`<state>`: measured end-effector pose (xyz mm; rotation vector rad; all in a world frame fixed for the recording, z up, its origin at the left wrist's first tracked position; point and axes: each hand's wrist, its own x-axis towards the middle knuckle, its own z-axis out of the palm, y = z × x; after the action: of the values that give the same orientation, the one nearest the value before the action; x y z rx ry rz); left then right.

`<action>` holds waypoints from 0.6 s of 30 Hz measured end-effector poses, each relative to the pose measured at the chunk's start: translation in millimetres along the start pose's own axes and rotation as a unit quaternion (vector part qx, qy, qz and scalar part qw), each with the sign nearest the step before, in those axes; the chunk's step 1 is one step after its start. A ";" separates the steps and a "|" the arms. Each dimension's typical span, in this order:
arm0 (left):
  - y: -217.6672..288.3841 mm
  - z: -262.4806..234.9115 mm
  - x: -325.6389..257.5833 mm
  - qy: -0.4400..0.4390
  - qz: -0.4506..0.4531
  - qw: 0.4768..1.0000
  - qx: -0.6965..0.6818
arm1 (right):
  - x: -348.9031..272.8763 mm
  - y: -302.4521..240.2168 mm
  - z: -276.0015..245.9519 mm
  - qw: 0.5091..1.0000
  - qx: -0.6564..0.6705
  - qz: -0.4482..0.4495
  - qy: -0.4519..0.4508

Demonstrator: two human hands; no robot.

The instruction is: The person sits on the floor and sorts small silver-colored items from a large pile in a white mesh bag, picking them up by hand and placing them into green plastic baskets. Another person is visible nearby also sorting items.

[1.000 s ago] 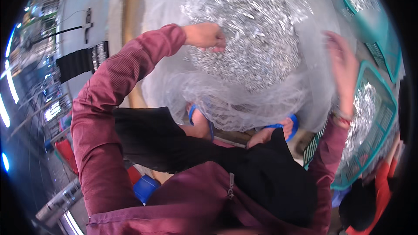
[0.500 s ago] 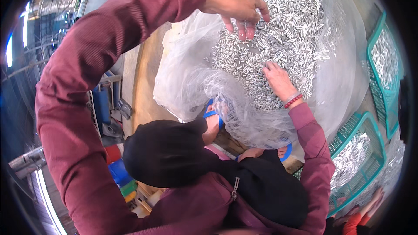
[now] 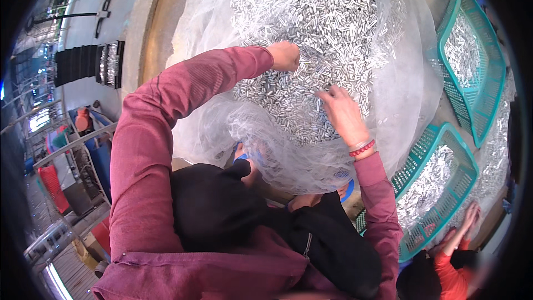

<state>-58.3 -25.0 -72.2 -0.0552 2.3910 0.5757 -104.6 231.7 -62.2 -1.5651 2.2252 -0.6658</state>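
Head view: both hands work in a large heap of small silver metal pieces (image 3: 311,39) lying on clear plastic sheeting (image 3: 411,78) at 12 o'clock. Left hand (image 3: 284,55) is curled, grip narrow, knuckles buried in the pieces; whether it holds any, cannot tell. Right hand (image 3: 341,112) lies flat at centre, fingers spread wide, holding nothing. Judgement: raking goes best with shallow, even strokes, keeping pieces off the sheeting's edge. Two teal mesh baskets, one at 2 o'clock (image 3: 488,89), one at 4 o'clock (image 3: 461,189), each hold more silver pieces. Another person's hand (image 3: 469,219) shows at 5 o'clock. No labels legible.
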 end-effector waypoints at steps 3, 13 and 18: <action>-4.1 20.2 6.8 0.091 0.019 0.987 0.134 | 10.1 -9.3 12.5 0.991 -0.095 -0.034 -0.093; 17.1 47.7 7.2 0.159 0.099 0.982 -0.002 | 39.4 9.5 -48.1 0.962 0.020 -0.078 -0.259; -15.7 9.4 -3.7 0.104 0.121 0.957 -0.241 | 65.3 4.2 -45.7 0.947 0.177 0.157 -0.219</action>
<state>-46.8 -35.6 -82.4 -0.0357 2.4157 1.3190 -153.8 179.6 -27.0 -1.0308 1.8378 -0.5227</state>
